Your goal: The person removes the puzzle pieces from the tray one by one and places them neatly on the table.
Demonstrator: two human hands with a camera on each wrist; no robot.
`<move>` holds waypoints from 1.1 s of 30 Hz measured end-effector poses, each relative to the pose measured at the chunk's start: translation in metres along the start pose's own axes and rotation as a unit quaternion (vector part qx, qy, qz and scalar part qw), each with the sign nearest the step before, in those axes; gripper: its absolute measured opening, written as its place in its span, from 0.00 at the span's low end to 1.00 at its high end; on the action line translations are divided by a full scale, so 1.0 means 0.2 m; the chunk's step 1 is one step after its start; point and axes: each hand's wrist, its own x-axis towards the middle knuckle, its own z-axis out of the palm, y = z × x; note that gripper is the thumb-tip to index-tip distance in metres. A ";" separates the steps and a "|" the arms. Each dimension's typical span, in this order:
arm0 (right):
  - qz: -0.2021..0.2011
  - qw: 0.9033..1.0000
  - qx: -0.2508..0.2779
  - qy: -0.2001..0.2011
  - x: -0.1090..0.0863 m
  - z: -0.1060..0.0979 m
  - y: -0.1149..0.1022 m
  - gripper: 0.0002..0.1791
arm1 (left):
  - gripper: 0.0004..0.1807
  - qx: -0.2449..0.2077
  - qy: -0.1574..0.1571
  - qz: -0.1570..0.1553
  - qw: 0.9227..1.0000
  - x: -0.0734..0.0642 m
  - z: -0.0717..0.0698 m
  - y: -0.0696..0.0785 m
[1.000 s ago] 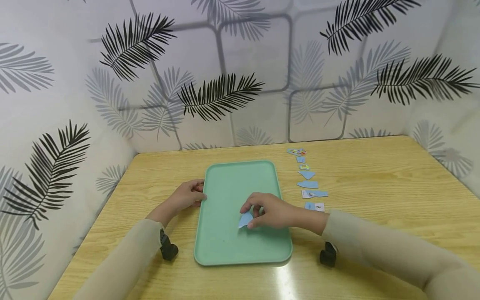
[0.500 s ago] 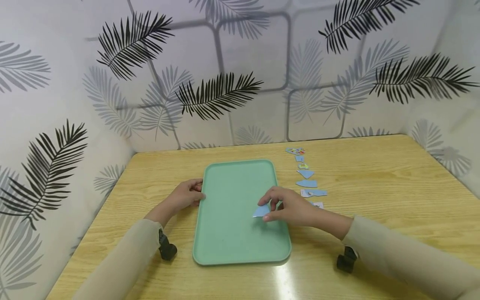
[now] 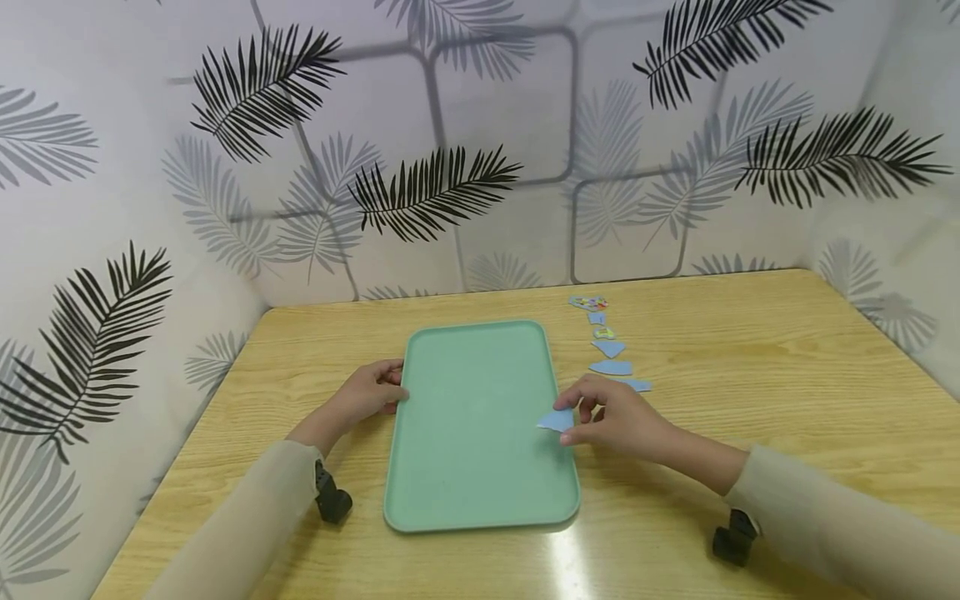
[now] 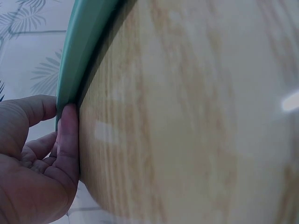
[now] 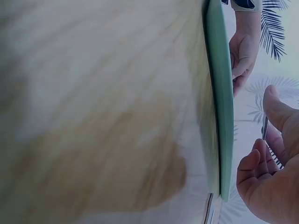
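My left hand [image 3: 367, 390] grips the left rim of a pale green tray [image 3: 472, 467]. In the left wrist view its thumb lies at the tray's upper edge and the index finger [image 4: 69, 135] is under the rim. Over the tray's right side, my right hand [image 3: 618, 417] pinches a flat, light-blue puzzle piece [image 3: 557, 420] between thumb and fingers. The piece has an irregular, pointed outline. Seen from the right wrist, it shows edge-on as a thin dark sliver [image 5: 265, 127], above the level of the tray.
To the right of the tray, a column of flat pieces runs toward the back, including a blue strip [image 3: 611, 367], a blue triangle [image 3: 608, 348] and a multicoloured piece [image 3: 588, 302]. My right hand hides the nearest ones. A leaf-patterned wall [image 3: 510, 217] stands behind the wooden table [image 3: 735, 350].
My right hand has moved right across the tray with the blue piece, from near its middle to its right side, covering the nearest pieces of the column. The left hand stays at the rim.
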 end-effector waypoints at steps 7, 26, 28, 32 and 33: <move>-0.003 0.999 -0.016 0.032 -0.07 -0.04 0.03 0.19 | 0.33 -0.002 0.001 -0.002 1.000 0.00 0.00 -0.01; 0.061 0.996 -0.043 0.046 -0.22 -0.14 0.12 0.20 | 0.33 0.003 0.000 -0.003 1.000 -0.01 0.00 0.01; 0.070 0.995 -0.048 0.048 -0.23 -0.15 0.12 0.20 | 0.33 0.004 0.001 -0.002 1.000 0.00 0.00 0.01; 0.081 0.993 -0.066 0.052 -0.24 -0.16 0.11 0.20 | 0.32 0.009 0.002 0.000 1.000 0.00 0.00 0.00; 0.082 0.993 -0.070 0.051 -0.24 -0.17 0.11 0.20 | 0.32 0.010 0.002 0.001 1.000 0.00 0.00 0.00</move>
